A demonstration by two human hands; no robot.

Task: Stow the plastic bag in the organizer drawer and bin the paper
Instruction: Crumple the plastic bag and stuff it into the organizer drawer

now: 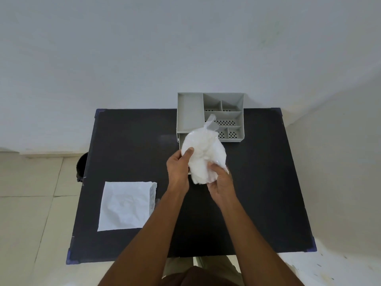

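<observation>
A crumpled translucent plastic bag (203, 153) is held above the black table (257, 193), just in front of the grey organizer (190, 112). My left hand (178, 168) grips its left side and my right hand (219, 180) grips its lower right. The bag hides most of the organizer's drawer, of which only a sliver (179, 141) shows, pulled out toward me. A flat white sheet of paper (125, 205) lies on the table's left part, well apart from both hands.
A dark bin (81, 166) stands on the tiled floor beside the table's left edge, mostly hidden by the table. The organizer sits against the white wall at the table's far edge. Blue corner guards mark the table's corners.
</observation>
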